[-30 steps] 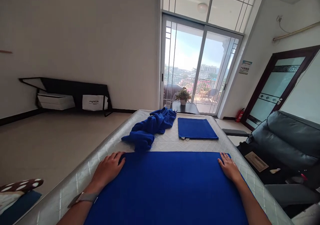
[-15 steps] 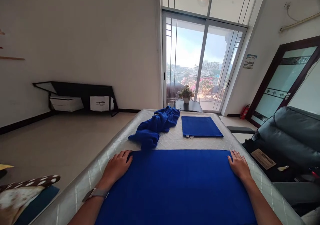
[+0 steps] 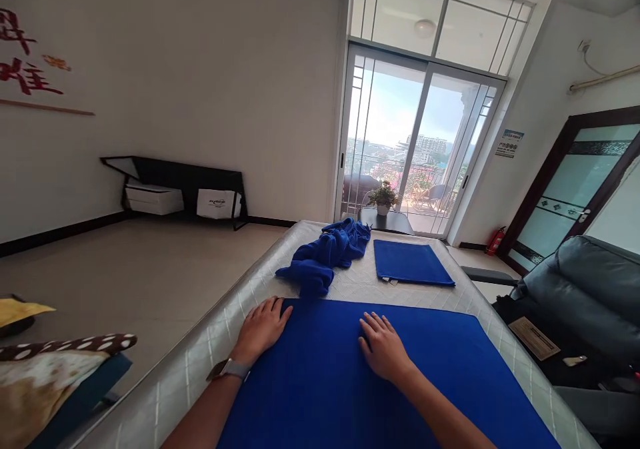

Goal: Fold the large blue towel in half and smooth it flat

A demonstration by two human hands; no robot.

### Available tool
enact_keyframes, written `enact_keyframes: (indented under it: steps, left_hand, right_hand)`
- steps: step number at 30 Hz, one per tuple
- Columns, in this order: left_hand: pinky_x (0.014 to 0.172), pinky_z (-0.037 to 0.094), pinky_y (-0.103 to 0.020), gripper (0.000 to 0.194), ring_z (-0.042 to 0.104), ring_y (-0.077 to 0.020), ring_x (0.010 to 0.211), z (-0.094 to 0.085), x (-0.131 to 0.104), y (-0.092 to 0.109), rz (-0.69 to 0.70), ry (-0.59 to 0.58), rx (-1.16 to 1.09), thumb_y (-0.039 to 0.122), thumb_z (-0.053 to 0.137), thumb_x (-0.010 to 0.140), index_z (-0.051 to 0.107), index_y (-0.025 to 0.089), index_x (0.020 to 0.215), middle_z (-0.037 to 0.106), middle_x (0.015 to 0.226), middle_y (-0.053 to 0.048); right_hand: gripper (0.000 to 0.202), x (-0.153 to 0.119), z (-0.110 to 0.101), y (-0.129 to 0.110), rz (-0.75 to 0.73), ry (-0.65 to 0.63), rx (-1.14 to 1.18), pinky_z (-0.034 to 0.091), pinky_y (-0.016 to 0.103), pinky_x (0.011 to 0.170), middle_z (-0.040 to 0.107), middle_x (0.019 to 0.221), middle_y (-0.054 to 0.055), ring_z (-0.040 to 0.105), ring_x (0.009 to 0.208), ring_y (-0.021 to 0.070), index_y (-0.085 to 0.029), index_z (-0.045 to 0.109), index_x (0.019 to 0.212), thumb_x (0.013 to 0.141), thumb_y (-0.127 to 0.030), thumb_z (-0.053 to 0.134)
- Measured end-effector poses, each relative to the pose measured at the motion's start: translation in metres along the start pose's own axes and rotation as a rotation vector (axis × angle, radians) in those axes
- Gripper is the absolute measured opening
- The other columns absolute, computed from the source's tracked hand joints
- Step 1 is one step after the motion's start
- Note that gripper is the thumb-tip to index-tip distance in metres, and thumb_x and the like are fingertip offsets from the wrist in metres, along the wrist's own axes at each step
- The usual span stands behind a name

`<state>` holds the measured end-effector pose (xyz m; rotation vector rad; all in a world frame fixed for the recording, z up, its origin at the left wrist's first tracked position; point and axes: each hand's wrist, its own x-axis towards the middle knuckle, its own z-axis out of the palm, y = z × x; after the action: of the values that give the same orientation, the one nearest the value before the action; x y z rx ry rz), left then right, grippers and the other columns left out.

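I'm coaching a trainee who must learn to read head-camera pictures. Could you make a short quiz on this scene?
1. True or false: the right hand rests at the far right corner of the large blue cloth.
2. Which wrist wears a band? a) right only b) left only c) both
3. Fill in: seen from the camera, the crumpled blue cloth lies to the ____ of the small flat blue cloth.

Key: 1. False. 2. b. 3. left.

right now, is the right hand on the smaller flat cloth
No, the right hand rests on the large spread blue cloth.
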<state>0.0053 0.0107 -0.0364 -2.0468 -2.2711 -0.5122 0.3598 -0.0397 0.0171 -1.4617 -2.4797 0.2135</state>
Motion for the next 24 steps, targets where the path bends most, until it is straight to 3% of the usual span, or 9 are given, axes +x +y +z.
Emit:
enact_keyframes:
  steps: [5,8,11,14,17,24]
  left_hand:
    - [0.122,0.032,-0.061,0.063,0.047,-0.0397,0.147,0.003,-0.005,0.010,-0.018,0.020,0.069,0.047,0.035,0.102,0.053,0.012,0.151,0.052,0.159,-0.023]
    - [0.124,0.029,-0.060,0.058,0.044,-0.0394,0.150,0.006,-0.006,0.013,0.029,0.056,0.115,0.038,0.036,0.102,0.055,0.011,0.150,0.050,0.161,-0.022]
    - [0.125,0.030,-0.058,0.054,0.043,-0.0349,0.151,0.011,-0.003,0.011,0.122,0.067,0.086,0.027,0.033,0.101,0.059,0.013,0.147,0.053,0.159,-0.020]
    - [0.124,0.034,-0.055,0.055,0.046,-0.0338,0.150,0.016,0.000,0.007,0.146,0.039,0.028,0.027,0.032,0.101,0.058,0.011,0.147,0.055,0.158,-0.020]
    - [0.125,0.034,-0.054,0.057,0.045,-0.0335,0.151,0.019,0.003,0.002,0.125,0.011,-0.023,0.034,0.032,0.103,0.056,0.011,0.149,0.054,0.159,-0.019]
    - [0.128,0.029,-0.053,0.063,0.038,-0.0319,0.155,0.020,0.006,-0.005,0.114,-0.052,-0.068,0.046,0.035,0.103,0.051,0.013,0.153,0.047,0.164,-0.017]
  right_hand:
    - [0.069,0.045,0.035,-0.086,-0.076,-0.074,0.135,0.019,0.046,0.131,0.026,0.171,0.016,0.021,0.159,0.0268,-0.006,0.036,0.162,0.107,-0.049,0.033]
    - [0.072,0.061,0.048,-0.107,-0.059,-0.085,0.164,0.016,0.050,0.131,0.026,0.170,0.017,0.018,0.160,0.0284,-0.006,0.033,0.163,0.107,-0.051,0.033]
    - [0.073,0.067,0.053,-0.107,-0.052,-0.075,0.159,0.015,0.050,0.131,0.025,0.171,0.017,0.016,0.160,0.0283,-0.006,0.030,0.164,0.107,-0.052,0.031]
    - [0.072,0.063,0.049,-0.088,-0.023,-0.073,0.133,0.016,0.049,0.131,0.023,0.171,0.016,0.017,0.160,0.0276,-0.006,0.030,0.164,0.108,-0.051,0.030]
    - [0.070,0.053,0.037,-0.052,0.045,-0.066,0.088,0.017,0.049,0.130,0.024,0.171,0.013,0.019,0.160,0.0262,-0.011,0.032,0.164,0.108,-0.051,0.029]
    - [0.076,0.004,-0.001,0.066,0.191,-0.073,-0.033,0.014,0.043,0.131,0.026,0.172,0.011,0.019,0.160,0.0230,-0.012,0.031,0.165,0.107,-0.059,0.023]
